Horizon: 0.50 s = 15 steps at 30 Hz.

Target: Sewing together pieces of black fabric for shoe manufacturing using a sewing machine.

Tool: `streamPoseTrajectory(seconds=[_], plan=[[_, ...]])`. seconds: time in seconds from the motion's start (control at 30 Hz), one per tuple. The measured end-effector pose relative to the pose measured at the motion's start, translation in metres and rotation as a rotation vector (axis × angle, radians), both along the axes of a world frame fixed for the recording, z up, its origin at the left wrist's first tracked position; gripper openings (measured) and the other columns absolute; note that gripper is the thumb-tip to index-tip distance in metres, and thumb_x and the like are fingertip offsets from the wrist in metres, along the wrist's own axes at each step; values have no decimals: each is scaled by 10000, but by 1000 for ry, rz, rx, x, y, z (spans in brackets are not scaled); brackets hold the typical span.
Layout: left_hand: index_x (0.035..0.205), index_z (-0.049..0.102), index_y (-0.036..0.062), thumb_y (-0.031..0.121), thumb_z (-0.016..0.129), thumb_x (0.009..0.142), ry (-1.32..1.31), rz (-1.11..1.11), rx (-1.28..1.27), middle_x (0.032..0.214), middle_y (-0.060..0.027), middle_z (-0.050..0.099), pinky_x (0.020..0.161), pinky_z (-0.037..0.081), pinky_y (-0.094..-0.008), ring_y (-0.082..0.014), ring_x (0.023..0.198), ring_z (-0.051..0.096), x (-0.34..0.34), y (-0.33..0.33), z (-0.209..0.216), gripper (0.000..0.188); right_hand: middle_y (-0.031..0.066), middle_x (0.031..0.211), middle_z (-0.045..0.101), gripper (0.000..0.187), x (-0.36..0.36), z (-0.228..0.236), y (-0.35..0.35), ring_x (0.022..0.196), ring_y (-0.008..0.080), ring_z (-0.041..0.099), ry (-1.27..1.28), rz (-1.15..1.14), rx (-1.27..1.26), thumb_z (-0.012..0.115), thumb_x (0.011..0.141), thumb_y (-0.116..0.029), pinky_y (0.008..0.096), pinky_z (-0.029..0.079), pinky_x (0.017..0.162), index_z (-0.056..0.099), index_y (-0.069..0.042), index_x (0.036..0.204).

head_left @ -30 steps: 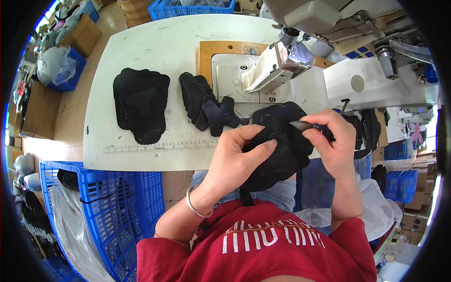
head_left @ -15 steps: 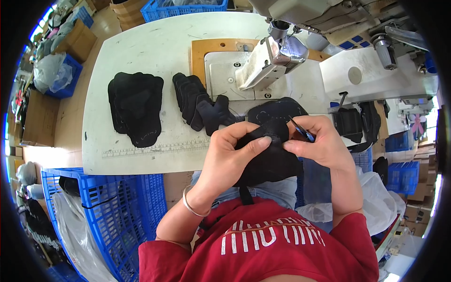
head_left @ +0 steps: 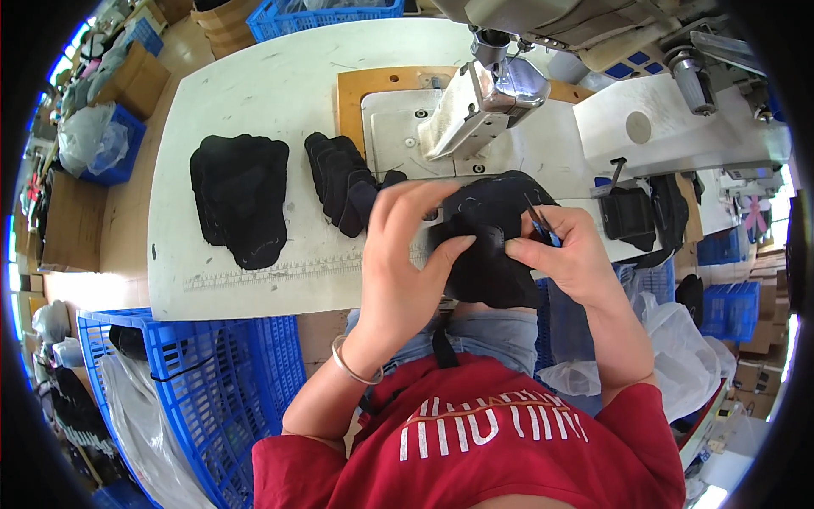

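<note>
My right hand (head_left: 575,257) pinches the edge of a black fabric piece (head_left: 492,282) between thumb and finger. The same hand also keeps a small pair of blue-handled thread snips (head_left: 545,227), blades pointing up and away. My left hand (head_left: 392,270) is open, its fingers spread and slightly blurred; its thumb tip is close to the left side of the fabric, and I cannot tell if they touch. Just beyond the held piece, another black piece with a pale stitch line (head_left: 509,185) lies on the table. A fanned row of black pieces (head_left: 337,182) is partly behind my left hand.
A pile of black fabric pieces (head_left: 240,199) rests on the left of the white table (head_left: 191,110), above a printed ruler strip (head_left: 288,273). The sewing machine's post (head_left: 475,110) rises at the back. Blue crates (head_left: 203,382) stand at lower left, and a clear plastic bag (head_left: 678,356) hangs at right.
My left hand has let go of the fabric and moved left, its fingers opening out. The right hand keeps the piece and the snips, with the fabric now lying flatter.
</note>
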<state>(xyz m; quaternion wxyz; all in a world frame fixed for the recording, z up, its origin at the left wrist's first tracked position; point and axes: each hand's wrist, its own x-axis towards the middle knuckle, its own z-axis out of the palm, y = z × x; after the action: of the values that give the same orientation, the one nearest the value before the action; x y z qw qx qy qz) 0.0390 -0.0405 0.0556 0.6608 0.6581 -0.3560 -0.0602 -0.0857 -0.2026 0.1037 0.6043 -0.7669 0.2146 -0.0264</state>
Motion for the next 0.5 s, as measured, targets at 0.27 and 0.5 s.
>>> streamPoseTrajectory(seconds=[0.27,0.5], plan=[[1029,729,105,108,674,612,-907,-42,115,1109,-34,595,758,507,-330,-212,969,591,6,4,7,421,-71,687,467,230,-3,-3,7,684,15,385,-59,-40,33,678,903,-119,231,314,588,567,-45,716],[895,717,79,69,711,602,-832,-164,-37,1139,-71,600,806,520,-352,-252,1041,602,16,5,2,293,-90,661,470,190,-7,-3,12,638,2,397,1,-112,207,683,907,-118,218,287,549,588,-62,753]])
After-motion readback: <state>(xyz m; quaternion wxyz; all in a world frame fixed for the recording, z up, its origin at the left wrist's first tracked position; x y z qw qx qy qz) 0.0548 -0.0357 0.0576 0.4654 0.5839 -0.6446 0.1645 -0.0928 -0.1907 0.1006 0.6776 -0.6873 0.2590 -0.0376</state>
